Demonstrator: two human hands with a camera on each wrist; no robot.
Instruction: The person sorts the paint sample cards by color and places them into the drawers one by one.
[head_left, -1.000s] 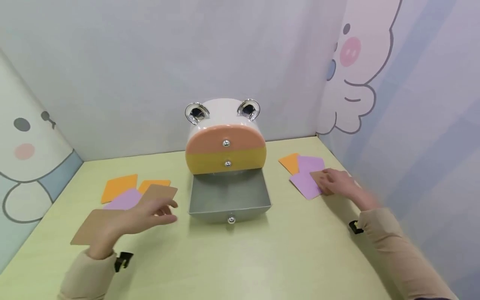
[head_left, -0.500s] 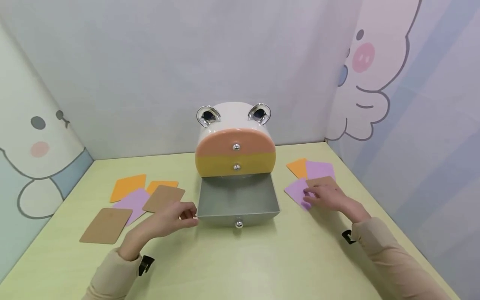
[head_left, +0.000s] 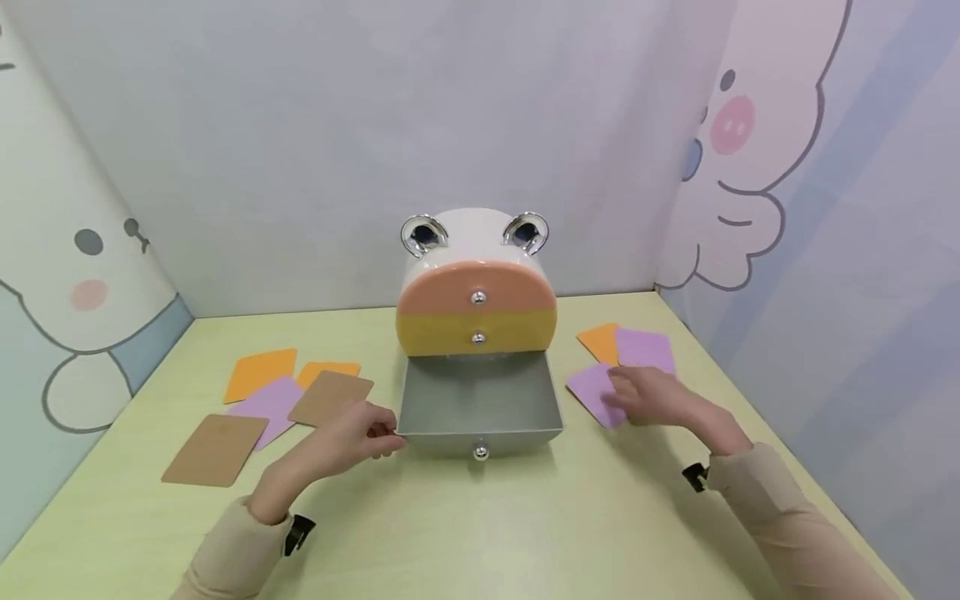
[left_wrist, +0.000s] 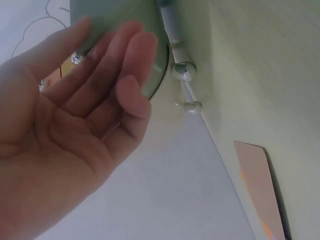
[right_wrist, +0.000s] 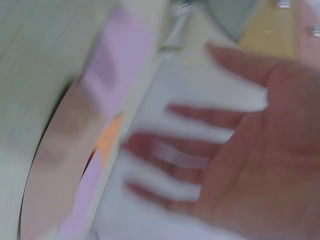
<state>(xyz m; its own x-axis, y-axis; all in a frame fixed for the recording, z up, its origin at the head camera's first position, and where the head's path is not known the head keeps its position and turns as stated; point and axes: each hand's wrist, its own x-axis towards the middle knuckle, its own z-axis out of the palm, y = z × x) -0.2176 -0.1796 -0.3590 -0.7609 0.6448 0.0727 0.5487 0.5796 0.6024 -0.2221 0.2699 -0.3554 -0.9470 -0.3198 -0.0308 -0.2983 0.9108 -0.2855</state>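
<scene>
A frog-shaped drawer box [head_left: 480,287] has its grey-green bottom drawer [head_left: 480,387] pulled out. At that drawer's front left corner is my left hand [head_left: 352,437], thumb and loosely bent fingers right at the edge. In the left wrist view the fingers [left_wrist: 127,55] overlap the drawer [left_wrist: 107,20], with a gap to the thumb. My right hand [head_left: 652,396] hovers over a purple card [head_left: 592,390] on the right, fingers spread and blurred in the right wrist view. Below it lies a brown card [right_wrist: 55,170], mostly hidden by the hand in the head view.
Left of the box lie brown cards [head_left: 216,450], a purple card [head_left: 272,407] and orange cards [head_left: 258,373], partly overlapping. Behind the right hand are an orange card [head_left: 600,340] and another purple card [head_left: 647,348]. Curtains [head_left: 322,150] enclose the light table [head_left: 487,533].
My left hand has moved right, from the cards to the drawer's corner. My right hand has left the brown card and shifted left over the purple one. The head view has shifted slightly.
</scene>
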